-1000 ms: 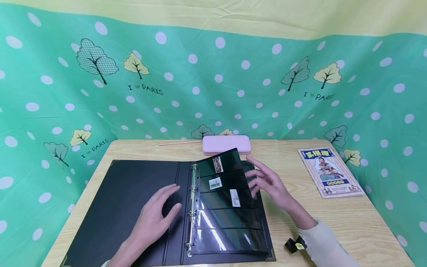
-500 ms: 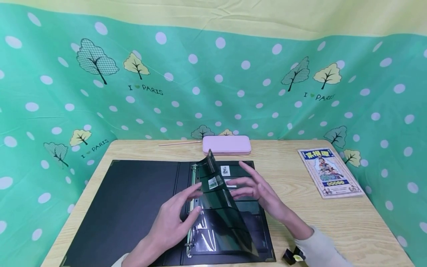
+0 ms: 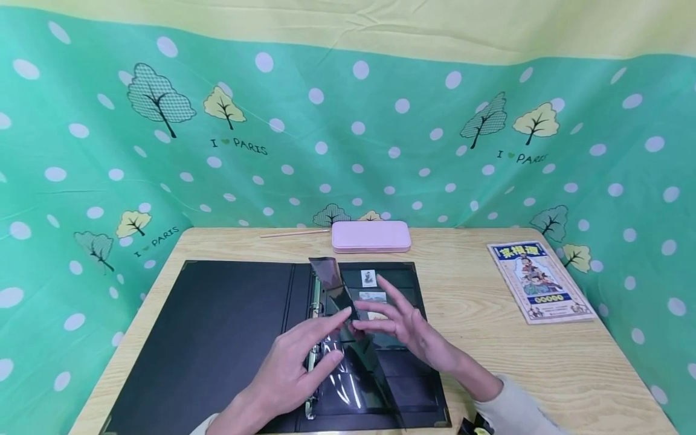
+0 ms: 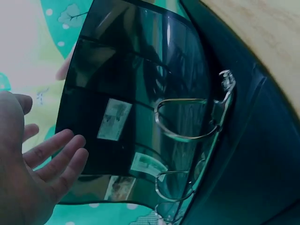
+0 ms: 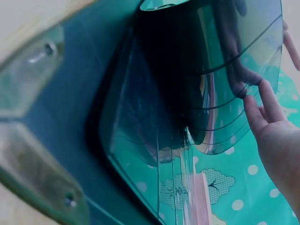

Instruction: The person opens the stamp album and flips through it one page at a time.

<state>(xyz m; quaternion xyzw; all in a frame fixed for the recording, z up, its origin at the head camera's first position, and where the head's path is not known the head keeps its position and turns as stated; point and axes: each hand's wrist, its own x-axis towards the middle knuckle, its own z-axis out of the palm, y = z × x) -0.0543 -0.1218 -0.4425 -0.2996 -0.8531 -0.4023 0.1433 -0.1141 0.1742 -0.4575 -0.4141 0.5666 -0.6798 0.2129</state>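
A black ring binder stamp album (image 3: 217, 338) lies spread on the table. Its clear-and-black pocket page (image 3: 372, 368) stands raised and bowed above the metal rings (image 4: 227, 80). My right hand (image 3: 410, 329) is on the right side of that page, touching it with extended fingertips in the right wrist view. My left hand (image 3: 290, 365) is at the page's other side, fingers loosely extended; whether they touch it I cannot tell. Several stamps show through the lifted page in the left wrist view. Beneath, another black page holds a portrait stamp (image 3: 368, 278) and a landscape stamp (image 3: 373, 296).
A pink tin case (image 3: 371, 236) stands at the table's back, beside a thin stick (image 3: 293, 233). A booklet (image 3: 541, 281) with a colourful cover lies at the right. Near my right sleeve sits a small black object (image 3: 473, 426), cut off below. A green dotted cloth hangs behind.
The pocket page has swung up and leftward from the right side, uncovering stamps on the page below. My right hand followed it left; my left hand moved right to meet it.
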